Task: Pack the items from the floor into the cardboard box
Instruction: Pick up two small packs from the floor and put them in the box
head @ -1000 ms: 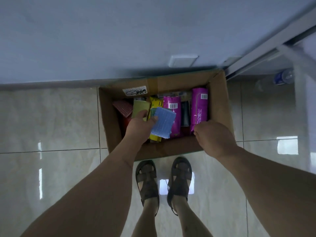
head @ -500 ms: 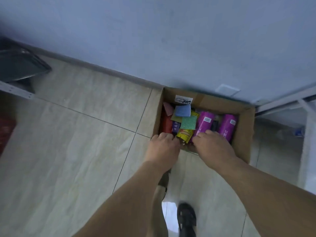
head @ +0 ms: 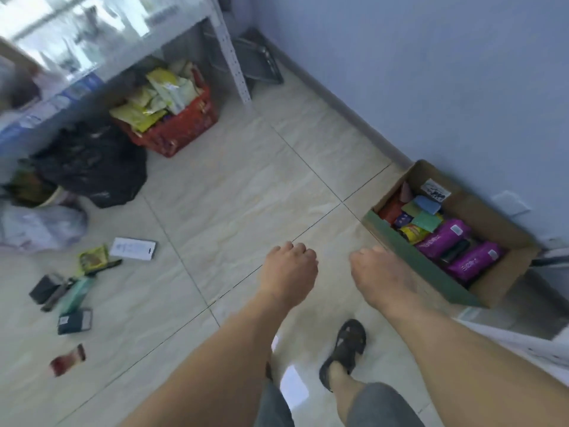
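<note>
**Hands out of the box, turning for the next load**

A moment ago both hands were down at the cardboard box (head: 505, 241), the left one setting a blue pad among the packets; that pad now lies inside, near the box's far corner, and the person has swung away toward the open floor. So one more item is packed and, I'd say, the next trip is starting.

The left hand (head: 289, 272) and the right hand (head: 381, 275) hang over bare tile just beside the box's near wall, fingers loosely curled, holding nothing.

What remains lies well away from the box, across the tiles on the left hand's side: a white card (head: 133, 249), a yellow packet (head: 92, 259), a dark pouch (head: 74, 321), a red sachet (head: 67, 359) and a few blurred dark and green pieces beside them. None is within reach of either hand, so some steps toward that scatter look needed
</note>
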